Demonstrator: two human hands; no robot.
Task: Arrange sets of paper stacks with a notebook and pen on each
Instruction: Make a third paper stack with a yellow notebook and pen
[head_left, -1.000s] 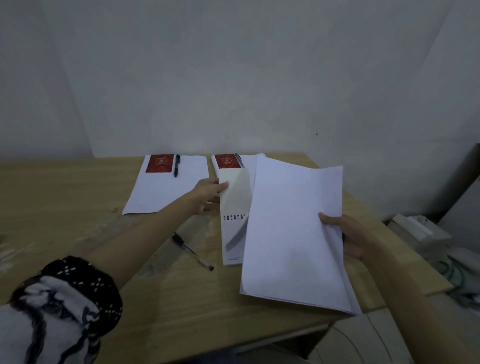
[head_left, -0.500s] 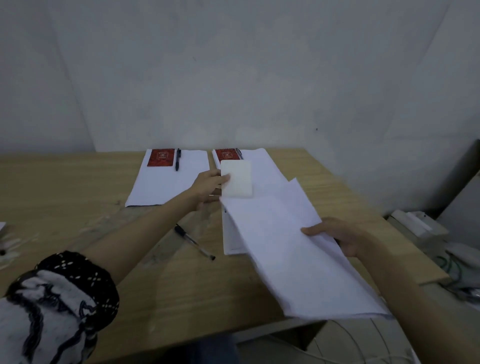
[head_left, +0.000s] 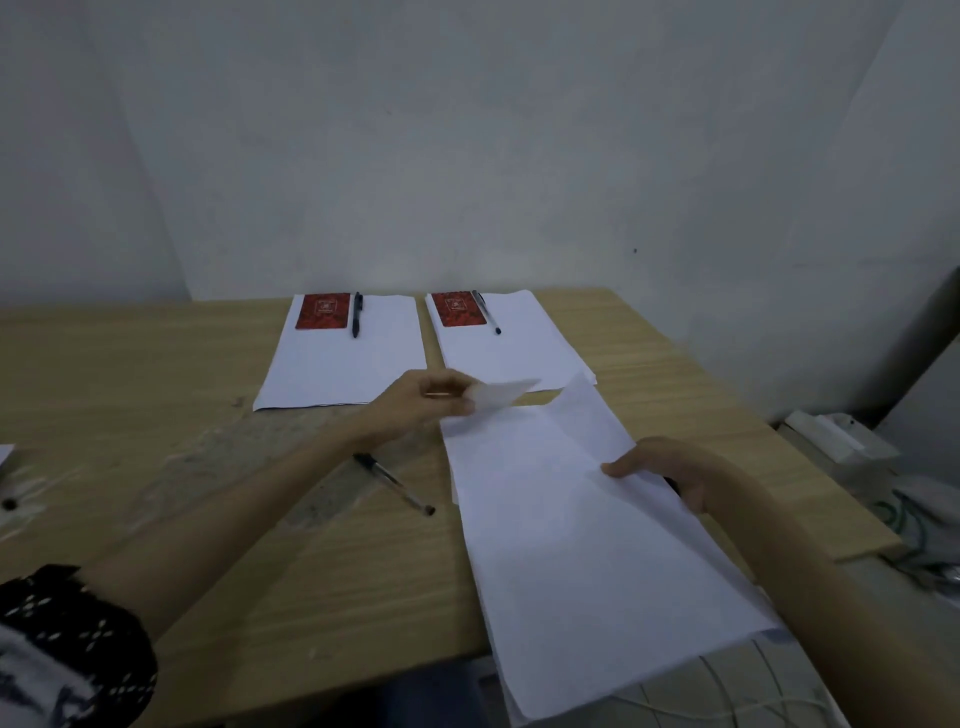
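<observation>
Two finished sets lie at the back of the wooden table (head_left: 156, 395): a left paper stack (head_left: 343, 369) bears a red notebook (head_left: 322, 310) and a dark pen (head_left: 356, 314); a right paper stack (head_left: 511, 345) bears a red notebook (head_left: 458, 309) and a pen (head_left: 485, 310). My left hand (head_left: 423, 405) pinches a small white notebook (head_left: 501, 395) above the table. My right hand (head_left: 670, 470) holds a third paper stack (head_left: 582, 545) by its right edge; the stack hangs over the table's front edge. A loose pen (head_left: 393, 483) rests on the wood between my arms.
A grey wall stands close behind the table. Past the table's right edge sit white boxes (head_left: 836, 436) and tangled cables (head_left: 914, 525). A dark spot (head_left: 9, 503) marks the far left of the table.
My right hand lowered the tilted paper stack flat onto the table, covering the white pad that lay there. My left hand turned the white notebook edge-on and drew it toward me.
</observation>
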